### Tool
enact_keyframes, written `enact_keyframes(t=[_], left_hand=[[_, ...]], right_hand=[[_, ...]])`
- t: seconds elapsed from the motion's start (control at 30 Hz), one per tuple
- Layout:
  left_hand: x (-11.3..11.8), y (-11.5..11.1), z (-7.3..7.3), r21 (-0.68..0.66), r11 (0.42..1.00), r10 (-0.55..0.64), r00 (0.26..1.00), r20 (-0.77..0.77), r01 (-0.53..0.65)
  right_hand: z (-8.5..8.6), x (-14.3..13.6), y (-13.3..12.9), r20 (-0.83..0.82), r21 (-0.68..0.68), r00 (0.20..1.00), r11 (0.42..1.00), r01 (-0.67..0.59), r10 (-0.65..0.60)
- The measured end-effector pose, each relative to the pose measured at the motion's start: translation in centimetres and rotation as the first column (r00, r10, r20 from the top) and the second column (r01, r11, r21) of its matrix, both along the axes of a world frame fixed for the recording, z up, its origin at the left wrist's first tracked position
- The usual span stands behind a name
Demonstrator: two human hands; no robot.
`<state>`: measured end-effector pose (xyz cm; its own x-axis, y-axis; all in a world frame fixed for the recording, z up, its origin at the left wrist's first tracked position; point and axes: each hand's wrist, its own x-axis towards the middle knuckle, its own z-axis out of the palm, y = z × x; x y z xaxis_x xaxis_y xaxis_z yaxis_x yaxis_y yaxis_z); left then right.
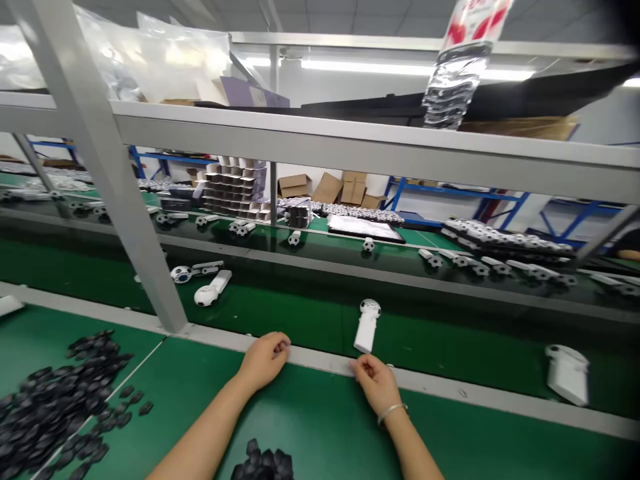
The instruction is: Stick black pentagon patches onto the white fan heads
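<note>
our left hand rests on the grey rail at the near edge of the conveyor belt, its fingers curled loosely inward; something small may sit at the fingertips, but we cannot tell whether it holds anything. our right hand, with a thin bracelet at the wrist, sits a little further along the same rail, fingers pinched together just below a white handheld device that lies on the belt with its round head pointing away from us; the hand is just beside the device's near end and we cannot tell whether it touches it. more white devices lie on the belt: two to the left and one at the far right, well apart from our hands. on the green worktable a large loose heap of small black parts spreads at our left, and a smaller pile lies between our forearms. across the belt a stack of open cardboard boxes stands, contents not visible, with flat brown cartons behind and rows of white devices laid out on the far table. on the overhead shelf sit clear plastic bags and a water bottle.
</note>
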<state>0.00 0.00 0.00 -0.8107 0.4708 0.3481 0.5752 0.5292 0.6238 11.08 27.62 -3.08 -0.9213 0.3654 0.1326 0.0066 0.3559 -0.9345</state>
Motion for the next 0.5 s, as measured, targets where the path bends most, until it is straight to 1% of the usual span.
enact_keyframes(t=[0.07,0.13,0.2,0.27,0.3,0.37,0.43,0.5], left_hand=[[-0.3,-0.3,-0.1,0.033,0.998,0.062,0.996,-0.058,-0.06],[-1.0,-1.1,-0.1,0.091,0.979,0.195,0.973,-0.127,-0.184],[-2.3,-2.4,0.1,0.153,0.922,0.379,0.91,-0.165,-0.356],[-4.0,-4.0,0.2,0.175,0.836,0.544,0.824,-0.158,-0.519],[-4.9,-4.8,0.2,0.164,0.8,0.598,0.788,-0.146,-0.577],[-6.8,-6.4,0.1,0.104,0.753,0.658,0.744,-0.115,-0.65],[-8.5,-7.6,-0.2,0.02,0.724,0.688,0.721,-0.077,-0.689],[-9.9,-8.5,-0.4,-0.062,0.715,0.695,0.718,-0.041,-0.696]], right_hand=[[0.0,0.0,0.0,0.0,0.012,1.0,1.0,-0.005,0.005],[0.0,0.0,-0.1,0.0,0.023,1.0,1.0,-0.005,0.005],[0.1,0.0,-0.2,0.009,0.032,1.0,0.999,-0.003,0.003],[0.3,0.1,-0.1,0.033,0.04,0.999,0.999,-0.005,0.004],[0.4,0.1,0.0,0.049,0.043,0.999,0.999,-0.012,0.01],[0.7,0.1,0.1,0.084,0.049,0.996,0.998,-0.039,0.034],[1.2,0.2,-0.2,0.13,0.052,0.986,0.993,-0.11,0.103],[2.0,0.6,-1.2,0.189,0.049,0.96,0.975,-0.219,0.206]])
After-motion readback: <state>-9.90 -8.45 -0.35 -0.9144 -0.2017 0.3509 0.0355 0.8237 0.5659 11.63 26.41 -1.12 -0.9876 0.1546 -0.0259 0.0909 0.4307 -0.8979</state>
